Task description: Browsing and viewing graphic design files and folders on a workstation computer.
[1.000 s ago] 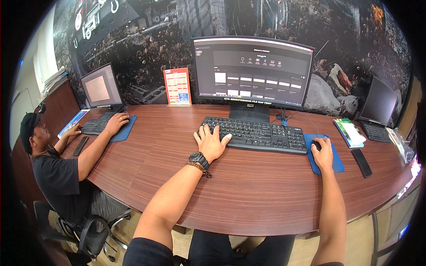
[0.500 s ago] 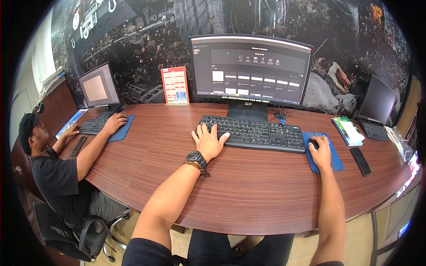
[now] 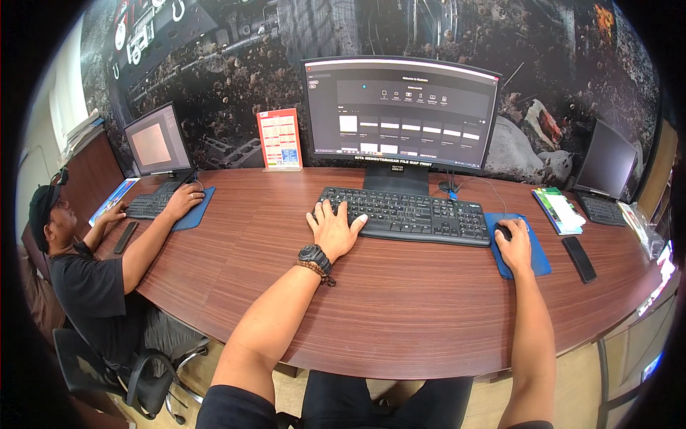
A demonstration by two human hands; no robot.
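My left hand [image 3: 336, 230], with a black watch and beaded bracelet at the wrist, rests with spread fingers on the left end of a black keyboard [image 3: 407, 216]. My right hand [image 3: 514, 247] is wrapped over a dark computer mouse [image 3: 504, 232], whose front end shows past the fingers. Beneath the mouse lies a blue mouse pad [image 3: 539, 263]. Behind the keyboard stands a wide monitor [image 3: 400, 107], lit with a dark window of icons and white thumbnails.
To the left, a person in a black shirt [image 3: 89, 275] sits at another keyboard [image 3: 148, 205] and monitor [image 3: 158, 139]. A red-and-white calendar [image 3: 279, 139] stands beside my monitor. On the right are a black phone [image 3: 579, 259], booklets [image 3: 561, 212] and a dark monitor [image 3: 607, 161].
The whole view has shifted very slightly. Both of my hands keep their places on the keyboard and mouse, and the screen looks the same.
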